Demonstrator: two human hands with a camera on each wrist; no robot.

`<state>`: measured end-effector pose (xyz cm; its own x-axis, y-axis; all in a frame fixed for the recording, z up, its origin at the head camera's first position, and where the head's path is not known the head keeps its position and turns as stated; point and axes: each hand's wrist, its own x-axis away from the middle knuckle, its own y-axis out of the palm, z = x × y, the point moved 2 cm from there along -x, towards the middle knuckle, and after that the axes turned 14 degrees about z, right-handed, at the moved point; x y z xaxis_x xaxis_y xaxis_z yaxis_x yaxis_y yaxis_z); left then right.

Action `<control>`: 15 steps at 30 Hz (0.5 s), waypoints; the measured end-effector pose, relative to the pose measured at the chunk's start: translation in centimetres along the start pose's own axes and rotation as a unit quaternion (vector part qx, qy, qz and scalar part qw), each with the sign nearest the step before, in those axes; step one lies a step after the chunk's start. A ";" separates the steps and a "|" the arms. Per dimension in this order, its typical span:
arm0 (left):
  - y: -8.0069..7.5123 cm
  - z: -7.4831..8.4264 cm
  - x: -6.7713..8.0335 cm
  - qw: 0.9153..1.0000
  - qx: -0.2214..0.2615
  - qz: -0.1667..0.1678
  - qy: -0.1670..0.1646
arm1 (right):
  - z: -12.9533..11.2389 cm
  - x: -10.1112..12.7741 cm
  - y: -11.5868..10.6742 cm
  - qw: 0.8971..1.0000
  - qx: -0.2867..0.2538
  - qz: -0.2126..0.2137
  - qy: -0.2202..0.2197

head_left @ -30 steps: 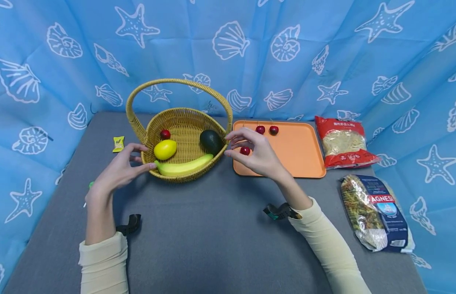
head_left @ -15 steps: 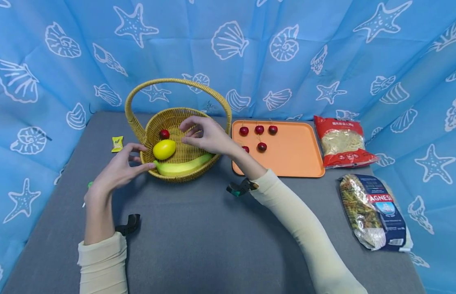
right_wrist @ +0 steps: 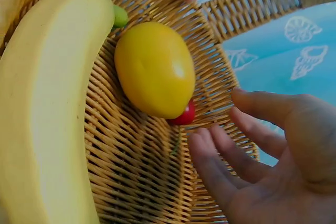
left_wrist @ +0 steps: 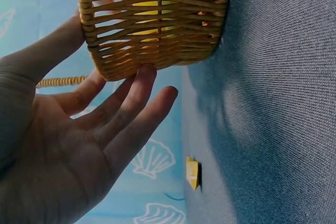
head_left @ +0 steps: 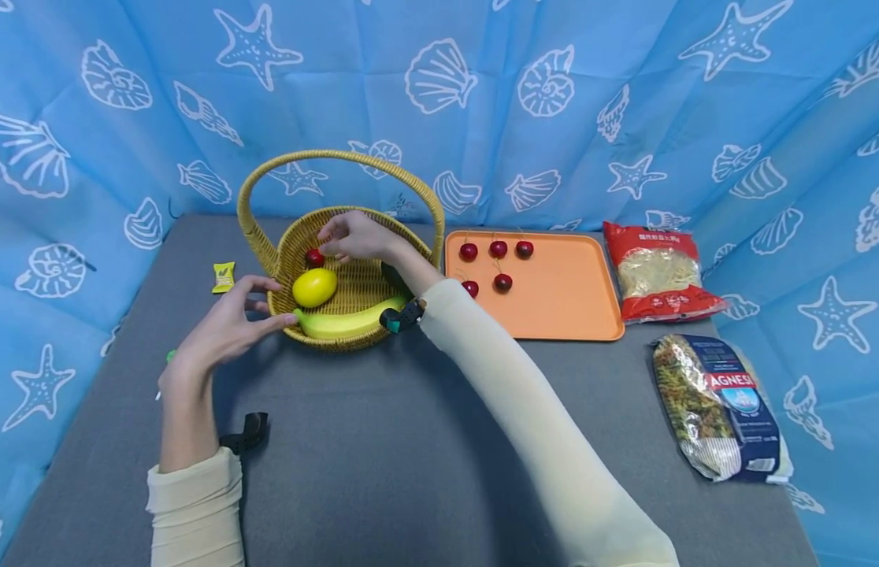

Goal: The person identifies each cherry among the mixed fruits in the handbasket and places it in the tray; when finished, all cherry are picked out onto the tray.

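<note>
A wicker basket (head_left: pixel 354 276) with a tall arched handle stands on the table, holding a banana (head_left: pixel 350 321), a lemon (head_left: pixel 314 287), a red cherry (head_left: pixel 314 258) and an avocado (head_left: pixel 393 276) partly hidden by my right wrist. My left hand (head_left: pixel 223 323) holds the basket's left side, thumb at the front rim; in the left wrist view its outer fingers (left_wrist: pixel 152 114) extend below the wicker. Inside the basket, my right hand (head_left: pixel 361 236) hovers beside the cherry with nothing between thumb and fingers. The right wrist view shows its fingertips (right_wrist: pixel 199 140) close to the cherry.
An orange tray (head_left: pixel 553 307) with several cherries lies right of the basket. Beyond it are a red noodle bag (head_left: pixel 659 272) and a pasta bag (head_left: pixel 719 409). A small yellow packet (head_left: pixel 224 277) lies at the left. A blue shell-print curtain (head_left: pixel 482 118) hangs behind.
My right hand has moved left from the basket's right rim, across its inside, to beside the cherry. The tray's cherries have come into fuller view. My left hand stays at the basket.
</note>
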<state>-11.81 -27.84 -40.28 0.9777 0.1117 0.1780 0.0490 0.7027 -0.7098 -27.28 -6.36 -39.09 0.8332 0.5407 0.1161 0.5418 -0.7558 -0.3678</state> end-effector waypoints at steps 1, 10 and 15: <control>0.0 0.0 0.0 1.000 0.000 0.000 0.000 | 0.2 -0.1 0.2 1.000 -0.005 -0.004 0.013; -0.1 0.0 -0.1 1.000 -0.001 -0.004 0.001 | 1.1 -0.6 2.2 0.994 -0.048 0.008 0.099; 0.0 0.1 0.0 1.000 -0.002 -0.001 0.004 | 1.1 -0.6 3.3 0.993 -0.053 0.011 0.105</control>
<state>-11.84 -27.83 -40.23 0.9793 0.1040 0.1739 0.0522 0.6998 -0.7125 -26.09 -8.81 -41.36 0.8433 0.4437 0.3033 0.5231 -0.8071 -0.2737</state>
